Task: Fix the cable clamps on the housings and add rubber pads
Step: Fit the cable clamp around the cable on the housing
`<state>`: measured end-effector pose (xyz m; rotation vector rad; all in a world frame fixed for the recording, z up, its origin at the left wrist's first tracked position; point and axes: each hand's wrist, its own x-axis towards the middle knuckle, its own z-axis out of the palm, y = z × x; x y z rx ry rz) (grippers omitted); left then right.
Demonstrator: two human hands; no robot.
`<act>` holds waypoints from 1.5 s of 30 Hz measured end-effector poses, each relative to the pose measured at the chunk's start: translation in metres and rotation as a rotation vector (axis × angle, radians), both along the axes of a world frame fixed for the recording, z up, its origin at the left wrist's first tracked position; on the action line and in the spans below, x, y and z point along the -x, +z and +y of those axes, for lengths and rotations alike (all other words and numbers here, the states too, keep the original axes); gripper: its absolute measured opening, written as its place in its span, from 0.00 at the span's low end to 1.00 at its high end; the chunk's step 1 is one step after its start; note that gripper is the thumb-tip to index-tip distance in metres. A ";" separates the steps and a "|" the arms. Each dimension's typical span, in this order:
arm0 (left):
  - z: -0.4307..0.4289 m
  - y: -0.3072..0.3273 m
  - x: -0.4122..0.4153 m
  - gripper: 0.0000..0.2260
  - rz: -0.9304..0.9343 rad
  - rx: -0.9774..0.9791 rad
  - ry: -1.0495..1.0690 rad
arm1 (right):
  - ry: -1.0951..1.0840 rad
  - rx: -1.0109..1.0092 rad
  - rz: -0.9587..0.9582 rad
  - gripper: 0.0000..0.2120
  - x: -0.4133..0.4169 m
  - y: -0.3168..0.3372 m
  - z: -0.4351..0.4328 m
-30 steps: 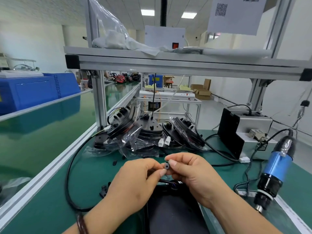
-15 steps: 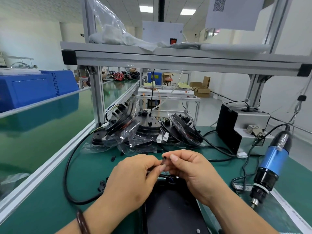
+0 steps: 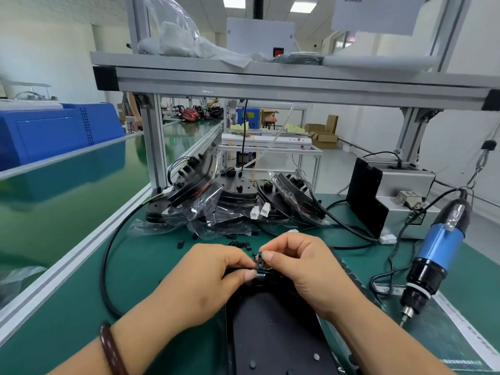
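- Cable clamp [image 3: 259, 262]: a small black piece, pinched between the thumb and forefinger of the right hand [image 3: 305, 269], with the other fingers curled in beneath.
- The left hand [image 3: 205, 277] meets it fingertip to fingertip. Its thumb and fingers are curled round a short dark stretch of cable [image 3: 107, 266], which seems to be the one looping out to the left over the counter [image 3: 67, 320].
- The clamp sits just above the far end of the black housing [image 3: 270, 334], which lies flat under both wrists.
- To do this step well, the left hand should hold the cable firmly while the right sets the clamp squarely over it.
- The clamp's hole should line up with the housing's screw hole before either hand lets go. The piece is tiny and likely to slip or twist, so a light, steady pinch suits it better than a hard squeeze.
- More loose black pieces [image 3: 238, 243] lie on the counter just beyond the fingertips.
- The blue screwdriver [image 3: 438, 253] hangs to the right, near enough for the right hand to reach once the clamp is seated.
- A heap of bagged parts [image 3: 230, 204] sits farther back.
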<state>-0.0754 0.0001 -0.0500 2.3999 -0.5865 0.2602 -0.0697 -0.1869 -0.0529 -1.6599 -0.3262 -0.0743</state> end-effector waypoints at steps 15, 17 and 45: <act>-0.002 -0.005 0.001 0.06 -0.010 0.115 0.006 | -0.076 0.064 -0.038 0.09 0.001 -0.002 0.002; -0.003 -0.005 0.001 0.07 -0.011 0.129 0.003 | -0.081 0.072 -0.041 0.09 0.001 -0.002 0.002; 0.000 -0.009 0.001 0.06 -0.236 0.019 -0.026 | 0.061 0.090 0.028 0.09 0.000 0.004 -0.005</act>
